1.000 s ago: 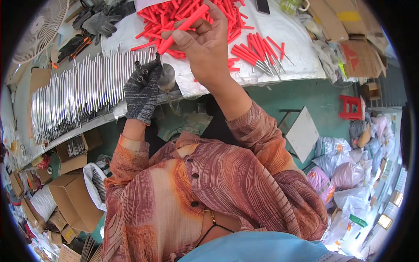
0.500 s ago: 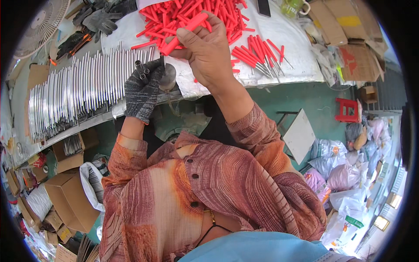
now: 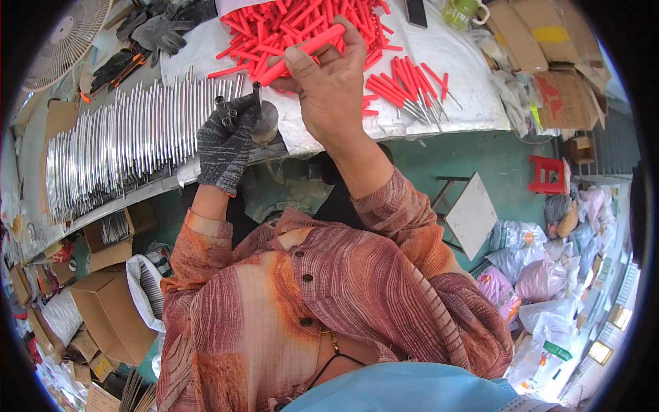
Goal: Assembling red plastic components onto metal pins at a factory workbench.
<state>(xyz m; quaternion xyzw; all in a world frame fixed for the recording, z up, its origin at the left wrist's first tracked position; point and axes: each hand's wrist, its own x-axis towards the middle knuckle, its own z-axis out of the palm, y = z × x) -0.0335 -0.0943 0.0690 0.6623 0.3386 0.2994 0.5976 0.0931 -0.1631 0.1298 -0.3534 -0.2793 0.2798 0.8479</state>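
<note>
My left hand [image 3: 225, 147], in a dark grey knitted glove, is closed round several metal tubes [image 3: 222, 104] whose round open ends point up. One of these tubes stands apart at the right side of the glove. My bare right hand [image 3: 334, 96] grips a red tube-shaped sleeve [image 3: 321, 40] between thumb and fingers. The sleeve slants, its lower left end close to the top of that separate tube; whether they touch I cannot tell. Beyond my right hand lies a heap of red sleeves [image 3: 240, 31].
A long row of shiny metal rods [image 3: 123, 130] lies on the table to the left. Red-handled rods [image 3: 412, 86] are at the right on a white sheet [image 3: 473, 103]. A round metal piece [image 3: 266, 123] sits at the table edge. A fan [image 3: 62, 41] stands far left, a stool [image 3: 470, 213] right.
My right hand has shifted slightly to the right with the red sleeve, which now lies at a flatter slant. My left hand has barely moved.
</note>
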